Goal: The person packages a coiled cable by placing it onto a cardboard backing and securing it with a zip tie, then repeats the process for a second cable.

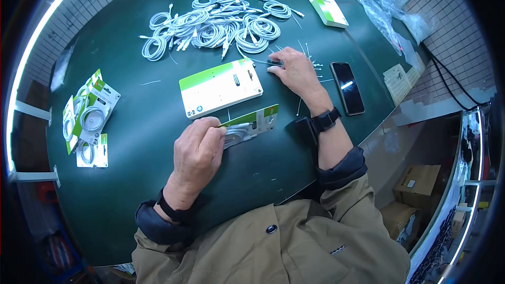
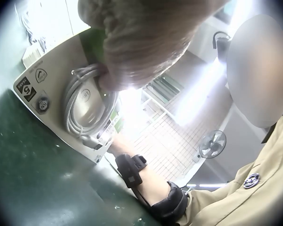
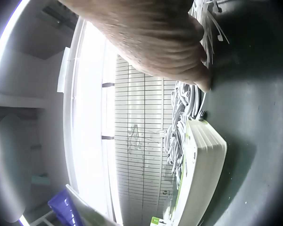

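My left hand point(image 1: 197, 147) pinches a green-and-white retail card point(image 1: 266, 118) by one end, tilted up above the dark green table. A coiled white cable point(image 2: 68, 106) lies against this card's face. Over a scatter of thin white cable ties point(image 1: 314, 66), my right hand point(image 1: 294, 71) reaches down with bent fingers. One tie runs into the gap between its thumb and forefinger. Between the hands and the cable pile lies a stack of blank-fronted cards point(image 1: 218, 92), its layered edges point(image 3: 205, 174) showing in the right wrist view.
A heap of coiled white cables point(image 1: 215, 29) sits at the back. Several cards with cables point(image 1: 90, 118) lie at the left. A phone point(image 1: 347, 88), another card stack point(image 1: 329, 10) and clear plastic bags point(image 1: 386, 16) are on the right, where the table edge runs.
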### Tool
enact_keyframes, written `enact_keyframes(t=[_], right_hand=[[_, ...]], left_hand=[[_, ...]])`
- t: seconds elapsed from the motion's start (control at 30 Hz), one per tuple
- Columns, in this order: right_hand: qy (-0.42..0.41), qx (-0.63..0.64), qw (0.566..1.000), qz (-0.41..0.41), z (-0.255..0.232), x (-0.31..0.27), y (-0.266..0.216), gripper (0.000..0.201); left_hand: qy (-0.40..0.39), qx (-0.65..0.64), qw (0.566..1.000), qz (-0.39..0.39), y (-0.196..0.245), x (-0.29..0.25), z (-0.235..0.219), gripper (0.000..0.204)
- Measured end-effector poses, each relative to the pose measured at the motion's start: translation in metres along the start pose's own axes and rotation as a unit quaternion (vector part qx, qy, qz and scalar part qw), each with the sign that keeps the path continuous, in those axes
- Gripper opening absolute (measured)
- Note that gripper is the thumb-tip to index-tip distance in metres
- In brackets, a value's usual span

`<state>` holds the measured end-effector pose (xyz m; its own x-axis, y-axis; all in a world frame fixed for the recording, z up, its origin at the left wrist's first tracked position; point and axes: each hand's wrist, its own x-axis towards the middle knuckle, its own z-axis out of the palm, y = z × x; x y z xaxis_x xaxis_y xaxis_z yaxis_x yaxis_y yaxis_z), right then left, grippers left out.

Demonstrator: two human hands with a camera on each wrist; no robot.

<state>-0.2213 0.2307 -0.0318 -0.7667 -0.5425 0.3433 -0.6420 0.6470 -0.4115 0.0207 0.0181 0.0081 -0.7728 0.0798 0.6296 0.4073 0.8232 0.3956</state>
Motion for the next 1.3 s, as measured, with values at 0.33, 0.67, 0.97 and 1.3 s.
enact_keyframes(t=[0.33,0.67,0.97,1.3], right_hand=[[-0.082,-0.094,0.992,0.036,0.006,0.000,-0.021,0.013],[0.091,0.103,0.990,0.013,0.005,0.003,-0.004,0.008],[-0.012,0.621,0.766,0.164,-0.022,-0.004,-0.035,0.022],[-0.124,0.671,0.714,0.156,-0.013,-0.016,-0.059,0.026]], left_hand=[[0.001,0.004,1.000,0.005,-0.004,-0.001,0.000,0.021],[-0.004,-0.006,1.000,0.017,-0.005,-0.001,0.000,0.023],[-0.009,-0.014,0.999,0.048,-0.008,0.003,-0.001,0.026],[-0.014,-0.020,0.997,0.071,-0.010,0.002,0.000,0.026]])
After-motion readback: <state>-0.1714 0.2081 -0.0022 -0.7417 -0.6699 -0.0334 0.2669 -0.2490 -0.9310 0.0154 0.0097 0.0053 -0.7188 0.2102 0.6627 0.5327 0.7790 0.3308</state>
